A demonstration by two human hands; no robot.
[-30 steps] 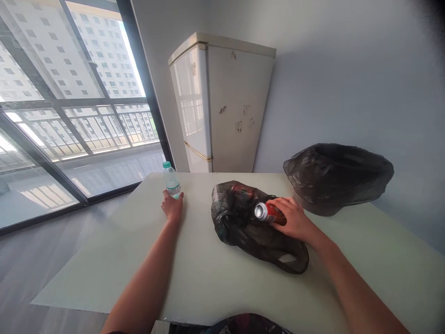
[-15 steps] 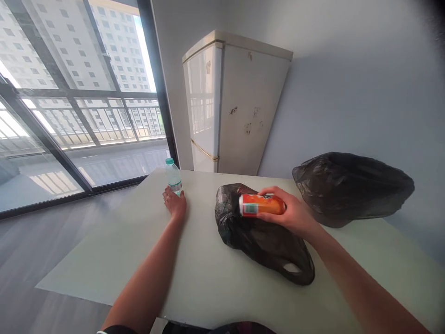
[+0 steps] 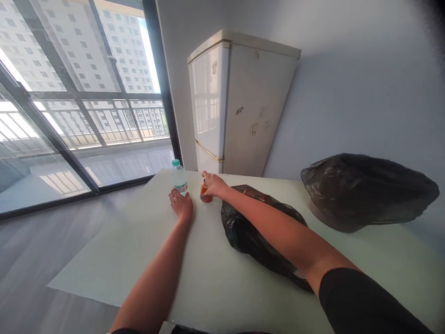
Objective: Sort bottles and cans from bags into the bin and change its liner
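A clear bottle with a teal cap (image 3: 179,177) stands upright on the pale table (image 3: 146,250). My left hand (image 3: 181,204) is wrapped round its lower part. To the right of the bottle, an orange can (image 3: 206,192) is upright at the table surface, with the fingers of my right hand (image 3: 214,184) closed on its upper part. Beneath my right forearm lies a black plastic bag (image 3: 239,232), partly hidden by the arm; something reddish shows through its top.
Another dark plastic bag (image 3: 368,190) covers something on the table's right side, near the wall. A white refrigerator (image 3: 257,106) stands beyond the far edge. Glass sliding doors (image 3: 86,111) are at the left.
My right hand has moved left and away from me, from above the black bag to beside the bottle. The can has turned from lying sideways to upright. My left hand stays at the bottle.
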